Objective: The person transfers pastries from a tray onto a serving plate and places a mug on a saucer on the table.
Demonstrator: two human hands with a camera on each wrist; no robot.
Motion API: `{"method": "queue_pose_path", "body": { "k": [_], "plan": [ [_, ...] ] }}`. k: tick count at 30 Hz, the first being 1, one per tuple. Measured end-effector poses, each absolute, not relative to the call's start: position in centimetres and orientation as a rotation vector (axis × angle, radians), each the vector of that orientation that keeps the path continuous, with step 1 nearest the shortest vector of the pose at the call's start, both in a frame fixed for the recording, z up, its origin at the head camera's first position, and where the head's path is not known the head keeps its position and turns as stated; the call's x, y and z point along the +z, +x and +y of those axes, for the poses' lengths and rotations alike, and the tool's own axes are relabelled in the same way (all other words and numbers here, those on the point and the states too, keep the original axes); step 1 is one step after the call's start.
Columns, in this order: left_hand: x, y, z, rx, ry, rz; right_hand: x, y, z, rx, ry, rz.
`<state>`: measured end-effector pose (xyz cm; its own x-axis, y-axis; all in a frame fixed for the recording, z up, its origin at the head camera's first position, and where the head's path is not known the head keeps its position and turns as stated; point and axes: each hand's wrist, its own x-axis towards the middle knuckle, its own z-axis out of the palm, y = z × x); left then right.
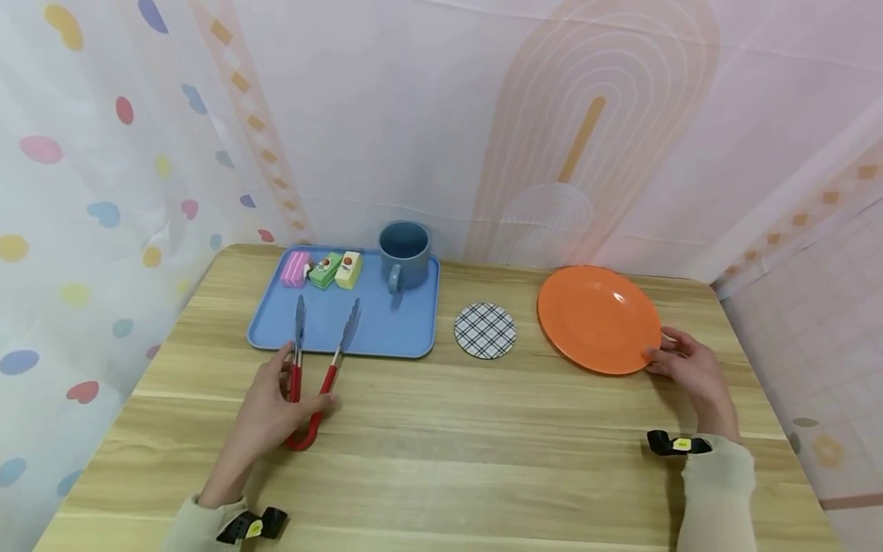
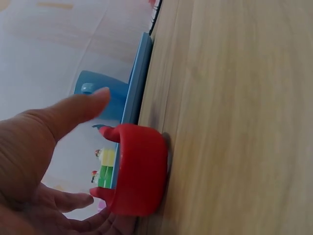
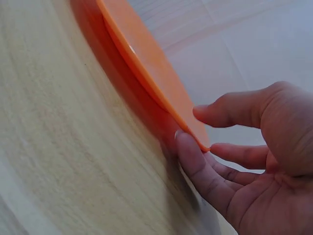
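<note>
In the head view my left hand point(image 1: 272, 406) is around the red handles of the metal tongs point(image 1: 329, 377), with fingers by one arm and thumb by the other. The left wrist view shows a gap between that thumb point(image 2: 80, 108) and the red handle point(image 2: 142, 169). The tongs lie spread, tips over the blue tray point(image 1: 331, 341). My right hand point(image 1: 693, 372) pinches the right rim of the orange plate point(image 1: 596, 318), thumb above and fingers beneath. In the right wrist view that edge of the plate point(image 3: 156, 73) is close above the table.
On the tray stand a blue mug point(image 1: 405, 253) and a pink toy cake piece point(image 1: 295, 270), a green one point(image 1: 324, 271) and a yellow one point(image 1: 348, 270). A round plaid coaster point(image 1: 485, 330) lies between tray and plate. Patterned curtains point(image 1: 386, 115) hang behind the wooden table point(image 1: 483, 460).
</note>
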<state>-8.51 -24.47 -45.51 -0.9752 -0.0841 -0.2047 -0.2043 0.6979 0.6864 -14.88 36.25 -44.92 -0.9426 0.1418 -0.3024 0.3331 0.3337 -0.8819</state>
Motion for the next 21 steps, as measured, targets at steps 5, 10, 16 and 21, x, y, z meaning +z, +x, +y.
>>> {"method": "queue_pose_path", "body": {
  "k": [5, 10, 16, 21],
  "plan": [
    [-45.6, -8.7, -24.3, 1.061, -0.242, 2.76, -45.2, -15.0, 36.2, -1.67, 0.451, 2.431],
    [-45.6, -9.0, -23.9, 1.016, -0.272, 2.765, -45.4, -15.2, 36.3, -1.66, 0.468, 2.456],
    [-45.3, -9.2, -23.3, 0.999, -0.316, 2.757, -45.5, -15.1, 36.5, -1.648, 0.471, 2.465],
    [-45.1, -8.9, -23.4, 1.008, -0.352, 2.758, -45.6, -15.2, 36.3, -1.661, 0.464, 2.455]
  ]
}}
